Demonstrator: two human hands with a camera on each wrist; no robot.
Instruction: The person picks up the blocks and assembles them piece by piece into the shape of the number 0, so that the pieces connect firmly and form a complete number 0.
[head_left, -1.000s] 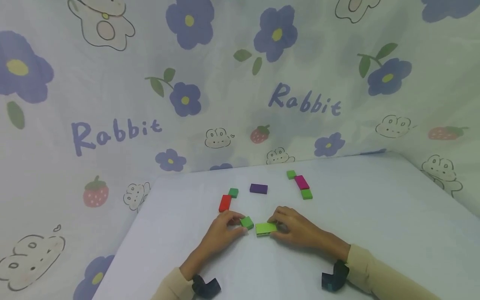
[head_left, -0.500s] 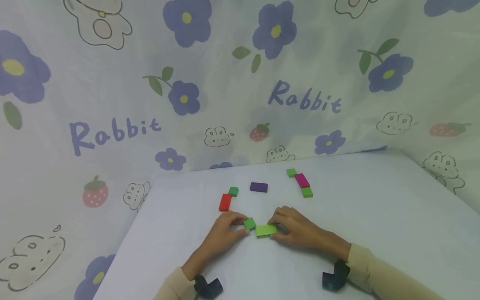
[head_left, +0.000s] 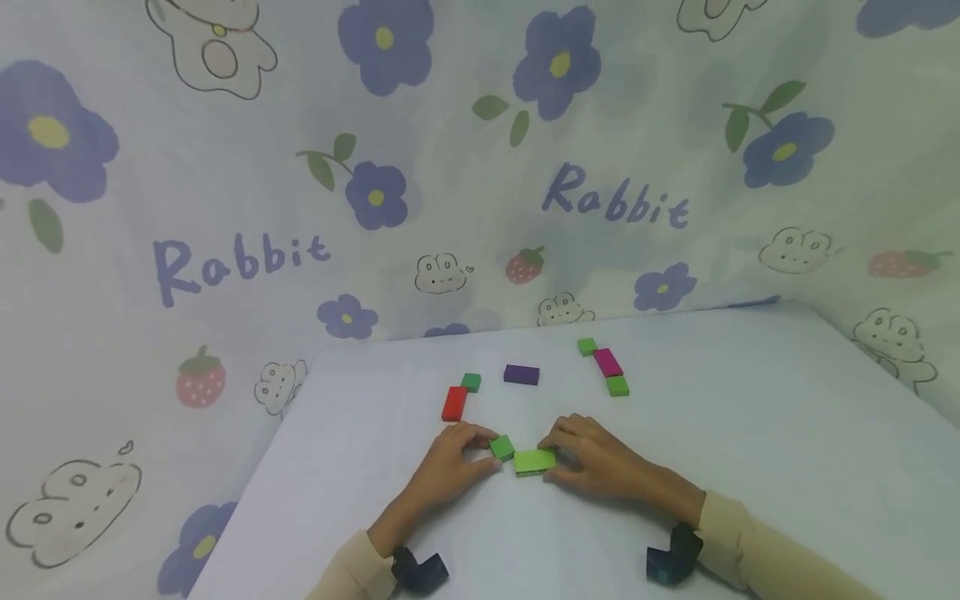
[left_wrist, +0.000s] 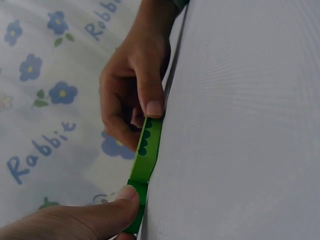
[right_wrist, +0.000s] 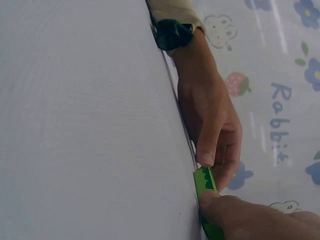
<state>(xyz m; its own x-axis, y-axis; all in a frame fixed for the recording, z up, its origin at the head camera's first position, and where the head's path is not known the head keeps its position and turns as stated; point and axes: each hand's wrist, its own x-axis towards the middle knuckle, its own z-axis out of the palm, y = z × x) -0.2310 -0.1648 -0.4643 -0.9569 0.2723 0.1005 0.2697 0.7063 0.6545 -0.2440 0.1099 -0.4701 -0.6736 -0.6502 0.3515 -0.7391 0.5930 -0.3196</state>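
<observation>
My left hand (head_left: 450, 462) pinches a small green square block (head_left: 502, 447) between thumb and fingers, low over the white table. Facing it, my right hand (head_left: 596, 458) grips the right end of a lime-green rectangular block (head_left: 534, 462). The square's right corner meets the rectangle's left end in the head view. From the left wrist, dark green scallops show along the side of the lime-green block (left_wrist: 148, 150), and the left thumb presses the darker green block (left_wrist: 136, 195). In the right wrist view, the right thumb lies over part of the green pieces (right_wrist: 204, 180).
Behind the left hand lie a red block (head_left: 454, 403) and a green square (head_left: 471, 382). A purple block (head_left: 521, 375) is further back in the middle. Beyond the right hand, a magenta block (head_left: 608, 362) sits between two green squares (head_left: 618, 386). A patterned cloth (head_left: 480, 208) hangs behind.
My left hand has slid the green square a little to the right, closing the gap to the lime-green block. The right hand stays almost in place. The head view shifts slightly.
</observation>
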